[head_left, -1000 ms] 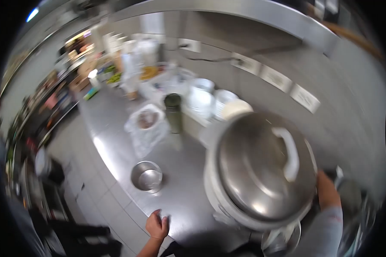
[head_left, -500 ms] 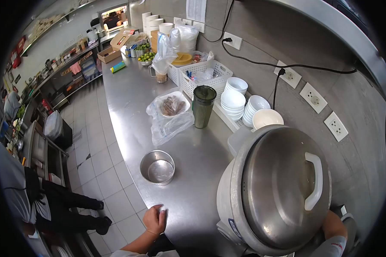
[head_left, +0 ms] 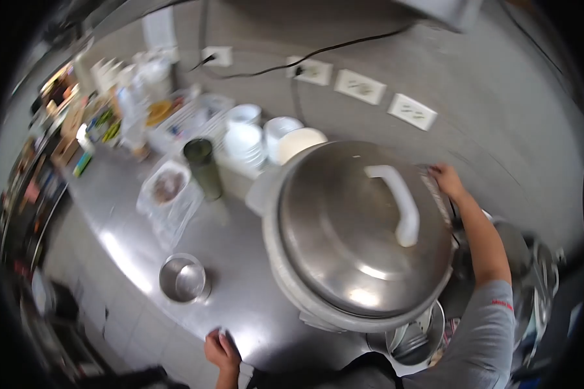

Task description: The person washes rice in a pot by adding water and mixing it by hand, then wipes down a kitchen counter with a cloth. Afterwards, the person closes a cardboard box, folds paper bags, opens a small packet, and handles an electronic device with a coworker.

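Observation:
A large rice cooker with a domed metal lid and a white lid handle stands before me, closed. My right hand reaches around its right side to the back. The fingers there are pinched at a thin, shiny edge beside the cooker; blur hides what they grip. At the counter's front edge is my left hand, its fingers curled in. A small whitish spot shows by the thumb, too unclear to name. A round metal pot sits on the counter beyond my left hand.
On the steel counter are a dark green tumbler, a plastic bag with a bowl of brown food, and stacked white bowls. Cords run to wall outlets. Metal pots stand low at the right.
My view has swung right and blurred. My right arm, mostly hidden behind the cooker before, now stretches along its right side to the back. My left hand stays curled at the counter edge.

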Demonstrator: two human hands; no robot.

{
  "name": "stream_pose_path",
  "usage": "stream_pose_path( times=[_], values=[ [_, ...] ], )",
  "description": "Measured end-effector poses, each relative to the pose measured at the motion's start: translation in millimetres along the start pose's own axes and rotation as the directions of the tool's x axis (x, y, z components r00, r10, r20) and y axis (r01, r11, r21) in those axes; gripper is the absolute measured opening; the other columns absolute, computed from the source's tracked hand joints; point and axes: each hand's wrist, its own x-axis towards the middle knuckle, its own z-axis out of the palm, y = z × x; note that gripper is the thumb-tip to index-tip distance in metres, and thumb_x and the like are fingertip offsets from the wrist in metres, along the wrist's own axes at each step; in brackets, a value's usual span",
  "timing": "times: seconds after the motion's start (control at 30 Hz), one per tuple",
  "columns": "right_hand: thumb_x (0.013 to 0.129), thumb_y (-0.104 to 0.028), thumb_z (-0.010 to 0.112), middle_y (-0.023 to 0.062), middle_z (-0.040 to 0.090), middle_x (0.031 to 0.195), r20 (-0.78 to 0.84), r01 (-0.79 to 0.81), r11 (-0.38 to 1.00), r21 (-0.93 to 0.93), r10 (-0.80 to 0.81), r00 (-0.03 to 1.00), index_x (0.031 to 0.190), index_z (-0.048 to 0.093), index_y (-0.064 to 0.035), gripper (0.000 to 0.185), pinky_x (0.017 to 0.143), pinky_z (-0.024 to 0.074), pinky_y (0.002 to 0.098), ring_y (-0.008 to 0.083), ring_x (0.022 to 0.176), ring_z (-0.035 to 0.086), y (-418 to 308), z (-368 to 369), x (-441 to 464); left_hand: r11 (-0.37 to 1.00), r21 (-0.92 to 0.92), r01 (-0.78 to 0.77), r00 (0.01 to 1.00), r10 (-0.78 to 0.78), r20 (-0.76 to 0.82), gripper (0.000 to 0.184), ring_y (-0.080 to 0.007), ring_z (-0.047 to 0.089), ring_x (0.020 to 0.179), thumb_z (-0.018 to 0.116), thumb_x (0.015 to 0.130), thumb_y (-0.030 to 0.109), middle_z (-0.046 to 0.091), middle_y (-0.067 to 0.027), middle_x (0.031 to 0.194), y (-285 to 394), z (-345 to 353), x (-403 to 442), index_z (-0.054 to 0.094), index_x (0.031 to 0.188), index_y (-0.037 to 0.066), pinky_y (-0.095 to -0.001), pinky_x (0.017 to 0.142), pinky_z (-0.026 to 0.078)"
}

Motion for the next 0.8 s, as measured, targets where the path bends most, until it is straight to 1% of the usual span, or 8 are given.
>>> stream_pose_path(
  times=[0.07,0.1,0.13,0.2,0.3,0.5,0.6,0.8],
  values=[
    [0.083,-0.017,0.057,0.0073,0.056,0.06,-0.314,0.191,0.977,-0.092,-0.21,0.926,0.082,0.061,-0.0001,0.018,0.055,0.0407,0.0322,0.0145,0.058,0.049,-15,-40,11,0.99,-0.013,0.141,0.985,-0.139,0.107,0.025,-0.029,0.055,0.067,0.048,0.085,0.023,0.059,-0.0135,0.077,1,-3,-2,0.058,0.091,0.001,-0.0375,0.063,0.042],
    [0.084,-0.018,0.057,0.0034,0.053,0.058,-0.498,0.295,0.949,0.11,-0.204,0.843,0.083,0.062,-0.0025,0.016,0.051,0.0386,0.0292,0.012,0.054,0.047,-8,-44,20,0.997,-0.024,0.068,0.995,-0.067,0.07,0.025,-0.0278,0.053,0.066,0.047,0.087,0.023,0.056,-0.0129,0.074,-5,0,-2,0.057,0.092,0.001,-0.0369,0.063,0.041],
    [0.084,-0.022,0.056,0.0144,0.062,0.071,-0.476,0.099,0.983,0.158,-0.012,0.879,0.088,0.064,-0.0031,0.02,0.061,0.0423,0.0343,0.0231,0.063,0.055,-42,-74,1,1.0,-0.03,0.003,1.0,-0.002,0.025,0.025,-0.0267,0.051,0.065,0.046,0.088,0.024,0.054,-0.0122,0.072,-6,0,-3,0.056,0.093,0.001,-0.0363,0.062,0.041],
    [0.083,-0.022,0.058,0.0128,0.061,0.07,-0.518,0.032,0.993,0.116,0.033,0.855,0.088,0.063,-0.0023,0.021,0.062,0.0428,0.0337,0.0219,0.064,0.056,-75,-100,-14,0.998,-0.037,0.042,0.996,-0.039,0.082,0.026,-0.0263,0.052,0.067,0.046,0.088,0.025,0.055,-0.0119,0.074,-1,-6,-2,0.056,0.095,0.002,-0.0361,0.063,0.041],
    [0.081,-0.024,0.061,0.0117,0.06,0.067,-0.549,0.134,0.991,-0.02,-0.123,0.827,0.086,0.063,-0.0013,0.024,0.06,0.0428,0.0344,0.0213,0.062,0.056,-118,-119,-23,0.995,-0.079,0.053,0.995,-0.047,0.083,0.026,-0.0266,0.052,0.067,0.046,0.089,0.026,0.055,-0.0116,0.074,4,-5,-2,0.056,0.095,0.002,-0.0362,0.062,0.041],
    [0.079,-0.027,0.063,0.0095,0.061,0.073,-0.326,0.26,0.963,0.073,-0.223,0.919,0.095,0.06,-0.0045,0.028,0.056,0.0455,0.0337,0.0197,0.058,0.056,-269,-109,-8,0.996,-0.087,-0.023,0.998,0.027,0.053,0.024,-0.028,0.053,0.062,0.047,0.088,0.026,0.055,-0.0106,0.068,-3,-6,0,0.058,0.088,0.004,-0.0373,0.058,0.04],
    [0.078,-0.021,0.065,0.0058,0.056,0.068,0.066,0.263,0.94,0.219,-0.283,0.957,0.1,0.058,-0.0038,0.029,0.052,0.0469,0.0268,0.0146,0.057,0.055,-332,-77,-7,0.999,-0.038,0.017,0.985,-0.011,0.171,0.022,-0.028,0.053,0.061,0.049,0.087,0.025,0.055,-0.0101,0.066,-1,-15,5,0.058,0.085,0.005,-0.0378,0.057,0.04],
    [0.075,-0.016,0.07,0.0023,0.056,0.073,0.393,0.225,0.888,0.401,-0.388,0.834,0.105,0.055,-0.0025,0.036,0.053,0.0457,0.0205,0.0079,0.056,0.053,-345,-51,25,0.993,-0.103,0.061,0.99,-0.046,0.133,0.015,-0.027,0.052,0.056,0.057,0.082,0.023,0.054,-0.008,0.062,-8,-24,34,0.058,0.079,0.008,-0.0382,0.052,0.038]
  ],
)
